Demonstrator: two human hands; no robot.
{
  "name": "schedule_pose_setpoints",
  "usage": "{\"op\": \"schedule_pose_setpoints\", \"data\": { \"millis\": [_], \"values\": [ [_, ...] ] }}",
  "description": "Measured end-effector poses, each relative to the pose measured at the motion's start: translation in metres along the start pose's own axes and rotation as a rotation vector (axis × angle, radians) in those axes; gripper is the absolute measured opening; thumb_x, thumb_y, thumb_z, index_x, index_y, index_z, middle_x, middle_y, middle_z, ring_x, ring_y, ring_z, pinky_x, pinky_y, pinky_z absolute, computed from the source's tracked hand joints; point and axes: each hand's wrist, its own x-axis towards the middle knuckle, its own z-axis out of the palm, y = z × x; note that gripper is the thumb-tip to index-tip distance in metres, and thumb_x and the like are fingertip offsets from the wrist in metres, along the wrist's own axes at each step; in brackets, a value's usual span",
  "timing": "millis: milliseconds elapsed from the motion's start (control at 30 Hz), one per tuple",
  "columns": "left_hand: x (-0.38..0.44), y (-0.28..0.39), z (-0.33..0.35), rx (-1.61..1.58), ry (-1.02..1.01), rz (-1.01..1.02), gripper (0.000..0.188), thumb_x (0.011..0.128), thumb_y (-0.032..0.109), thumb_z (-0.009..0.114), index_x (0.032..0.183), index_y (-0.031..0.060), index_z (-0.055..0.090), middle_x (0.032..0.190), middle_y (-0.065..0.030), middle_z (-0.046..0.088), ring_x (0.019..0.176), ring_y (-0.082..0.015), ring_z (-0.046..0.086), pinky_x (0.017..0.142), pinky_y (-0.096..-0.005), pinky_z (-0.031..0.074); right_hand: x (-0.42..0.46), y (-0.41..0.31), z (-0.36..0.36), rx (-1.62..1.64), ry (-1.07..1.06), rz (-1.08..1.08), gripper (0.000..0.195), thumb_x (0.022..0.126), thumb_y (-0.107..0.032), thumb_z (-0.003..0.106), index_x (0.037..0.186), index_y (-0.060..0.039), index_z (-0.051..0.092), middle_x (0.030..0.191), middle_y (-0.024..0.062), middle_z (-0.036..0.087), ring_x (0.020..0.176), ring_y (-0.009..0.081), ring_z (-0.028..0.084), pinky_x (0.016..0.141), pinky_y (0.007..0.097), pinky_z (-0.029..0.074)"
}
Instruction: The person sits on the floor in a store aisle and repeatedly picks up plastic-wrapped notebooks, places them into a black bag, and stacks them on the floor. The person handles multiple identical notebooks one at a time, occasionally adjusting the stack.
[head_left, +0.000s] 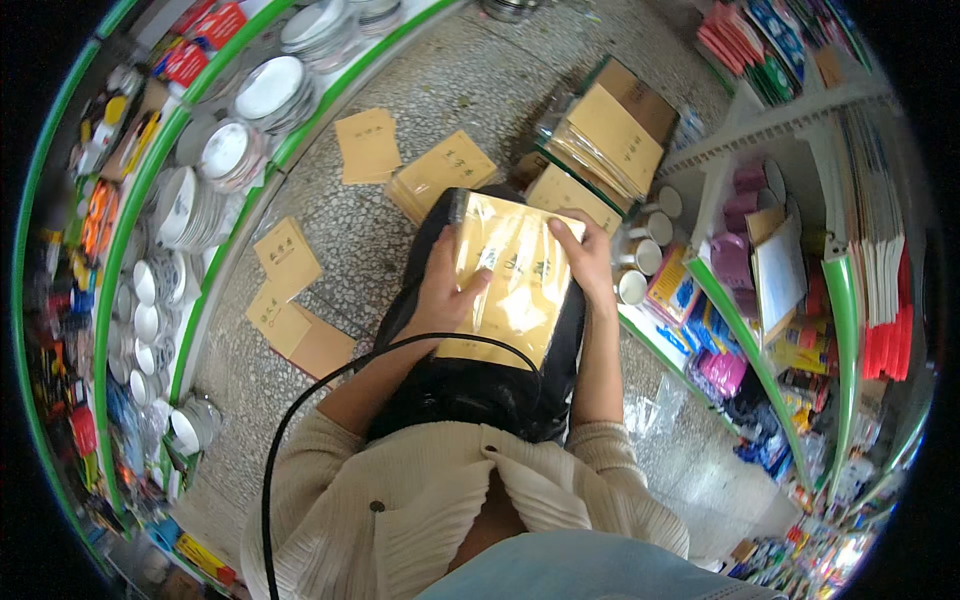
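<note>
A pack of tan exercise books in clear plastic wrap (517, 300) rests over my lap, its covers bearing dark printed writing. My left hand (446, 289) grips its left edge, thumb on top. At the upper right corner, my right hand (585, 251) holds the pack with thumb or finger on the wrap. Just beyond my knees lie a wrapped stack of tan books (450, 169) and another stack (574, 196). Farther left on the floor are loose tan booklets (369, 146), with more booklets (288, 256) nearer to me.
An open carton (637, 94) holds wrapped books at the upper right. Shelves with plates (270, 86) and bowls (154, 322) curve along the left. Mugs (646, 256) and colourful packets (671, 285) line the right shelf. A black cable (281, 427) crosses before my left arm.
</note>
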Motion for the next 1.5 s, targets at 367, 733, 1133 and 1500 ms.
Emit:
{"op": "schedule_pose_setpoints", "data": {
  "millis": [367, 733, 1133, 1500],
  "values": [
    [-0.008, 0.021, 0.014, -0.647, -0.112, -0.249, 0.046, 0.089, 0.006, 0.066, 0.125, -0.0014, 0.038, 0.116, -0.011, 0.054, 0.109, -0.0146, 0.053, 0.095, -0.0298, 0.044, -0.093, -0.008, 0.02, 0.384, 0.252, 0.055, 0.045, 0.091, -0.013, 0.065, 0.128, 0.0061, 0.047, 0.116, 0.0134, 0.061, 0.105, 0.0168, 0.058, 0.091, 0.0295, 0.046],
    [-0.005, 0.021, 0.012, -0.718, 0.093, -0.266, 0.046, 0.083, 0.004, 0.071, 0.119, -0.0008, 0.042, 0.111, -0.0092, 0.052, 0.108, -0.0155, 0.052, 0.094, -0.0305, 0.043, -0.096, -0.005, 0.034, 0.087, 0.157, -0.033, 0.048, 0.09, -0.007, 0.067, 0.129, 0.0053, 0.044, 0.118, 0.015, 0.06, 0.104, 0.0195, 0.058, 0.092, 0.0306, 0.046],
    [-0.027, 0.008, -0.011, 0.053, 0.163, 0.058, 0.046, 0.088, 0.021, 0.066, 0.126, 0.0001, 0.051, 0.12, -0.0204, 0.055, 0.113, -0.038, 0.053, 0.097, -0.0417, 0.043, -0.097, -0.023, 0.021, -0.089, 0.099, 0.007, 0.067, 0.083, -0.003, 0.073, 0.139, 0.0075, 0.037, 0.13, 0.0206, 0.053, 0.114, 0.024, 0.052, 0.101, 0.0359, 0.041],
    [-0.125, -0.248, -0.141, 0.163, 0.662, -0.712, 0.047, 0.087, 0.032, 0.066, 0.121, -0.0001, 0.06, 0.112, -0.0222, 0.064, 0.098, -0.0376, 0.064, 0.088, -0.0456, 0.05, -0.052, -0.097, 0.095, -0.809, 0.036, -0.499, 0.062, 0.083, -0.017, 0.073, 0.137, -0.0014, 0.047, 0.147, 0.0231, 0.035, 0.137, 0.0399, 0.032, 0.112, 0.0507, 0.027]
  ]
}}
